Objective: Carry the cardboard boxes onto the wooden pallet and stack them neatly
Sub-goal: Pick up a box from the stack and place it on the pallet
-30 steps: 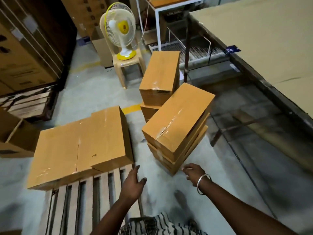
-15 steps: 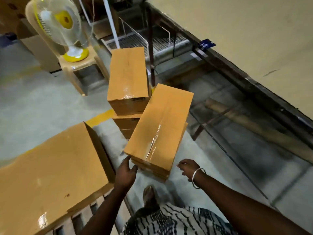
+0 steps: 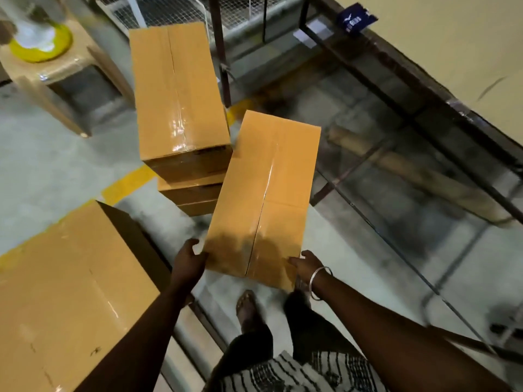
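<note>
Now tan taped box (image 3: 264,193), glossy seam lengthwise, gripped both near corners.

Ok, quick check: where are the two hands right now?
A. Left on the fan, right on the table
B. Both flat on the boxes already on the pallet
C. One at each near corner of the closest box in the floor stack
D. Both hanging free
C: the left hand and the right hand each grip a near corner of the closest box, which lies atop the near floor stack.
</note>
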The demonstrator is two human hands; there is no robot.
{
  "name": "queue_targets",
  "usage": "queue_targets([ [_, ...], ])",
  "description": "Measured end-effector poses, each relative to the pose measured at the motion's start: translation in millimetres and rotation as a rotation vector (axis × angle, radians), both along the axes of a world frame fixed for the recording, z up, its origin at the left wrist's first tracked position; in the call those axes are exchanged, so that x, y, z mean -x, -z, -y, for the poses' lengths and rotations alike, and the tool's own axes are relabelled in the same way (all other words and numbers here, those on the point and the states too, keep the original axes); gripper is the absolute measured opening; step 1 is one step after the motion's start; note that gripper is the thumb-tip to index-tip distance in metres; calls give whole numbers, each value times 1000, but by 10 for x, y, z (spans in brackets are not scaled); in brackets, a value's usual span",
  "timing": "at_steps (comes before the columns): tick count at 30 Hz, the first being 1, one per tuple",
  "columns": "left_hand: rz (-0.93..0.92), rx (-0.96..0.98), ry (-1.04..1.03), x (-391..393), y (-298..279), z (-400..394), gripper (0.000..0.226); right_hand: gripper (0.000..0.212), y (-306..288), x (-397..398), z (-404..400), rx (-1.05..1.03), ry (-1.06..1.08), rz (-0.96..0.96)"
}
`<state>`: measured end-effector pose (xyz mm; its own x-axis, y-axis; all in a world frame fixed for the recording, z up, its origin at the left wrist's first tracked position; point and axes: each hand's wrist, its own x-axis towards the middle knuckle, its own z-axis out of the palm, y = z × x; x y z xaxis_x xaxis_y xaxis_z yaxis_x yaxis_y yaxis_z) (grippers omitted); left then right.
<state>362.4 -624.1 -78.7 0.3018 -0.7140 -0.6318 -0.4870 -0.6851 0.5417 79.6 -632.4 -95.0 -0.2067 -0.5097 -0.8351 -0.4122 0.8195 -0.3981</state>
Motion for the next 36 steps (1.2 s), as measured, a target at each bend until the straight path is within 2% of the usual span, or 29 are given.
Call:
queue_targets([
  [3,-83,-102,-117,6,180,72,55,42,253,-28,53,-40,95,43],
  [7,-275,-177,-146,-72,542,82,77,5,367,-27,61,-65,216,142],
  [11,-326,-158,-171,36,343,148,70,27,279,89,47,-48,300,174],
  [13,-346,-147,-186,82,179,128,69,19,102,177,-1,-18,285,140],
  [14,-358,-138,-207,91,128,109,62,21,54,234,-25,-6,296,132],
  [16,-398,-125,-281,135,-20,54,44,36,-134,326,-70,35,323,126],
  [20,-391,-86,-215,250,-342,-6,46,77,-426,462,-193,144,334,75],
  [22,-406,-63,-233,322,-487,-42,45,77,-584,515,-273,170,313,53],
  [26,-480,-10,-241,430,-745,-107,25,79,-898,576,-476,185,333,79],
  [29,-482,-6,-149,485,-861,-181,34,90,-964,682,-625,154,390,136],
  [32,-458,4,-107,548,-844,-307,49,99,-896,885,-709,168,352,213],
  [34,-448,25,-95,647,-877,-415,49,105,-1009,944,-777,129,351,275],
  [36,-442,72,-94,807,-1021,-563,42,92,-1183,1006,-891,122,354,333],
])
